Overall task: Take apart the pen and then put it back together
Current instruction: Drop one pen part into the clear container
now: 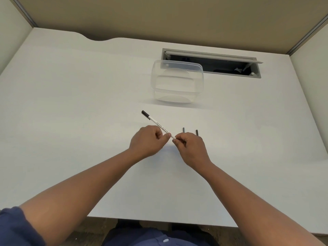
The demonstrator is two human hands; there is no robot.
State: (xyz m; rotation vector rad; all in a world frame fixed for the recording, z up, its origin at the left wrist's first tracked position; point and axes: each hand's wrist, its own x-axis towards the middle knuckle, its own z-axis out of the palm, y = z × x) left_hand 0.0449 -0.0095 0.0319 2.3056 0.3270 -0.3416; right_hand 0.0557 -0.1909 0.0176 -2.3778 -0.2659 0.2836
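Note:
A white pen barrel (157, 122) with a black end piece at its far tip slants up and to the left above the white desk. My left hand (148, 142) pinches the barrel near its lower end. My right hand (190, 148) has its fingertips closed on the barrel's near tip, right beside the left thumb. Two short black pen parts (183, 129) (197, 132) lie upright on the desk just behind my right hand, partly hidden by its knuckles.
A clear plastic container (177, 81) lies tilted on the desk (71, 103) beyond the pen. Behind it a grey cable hatch (213, 63) stands open in the desktop. Partition walls enclose the desk on three sides.

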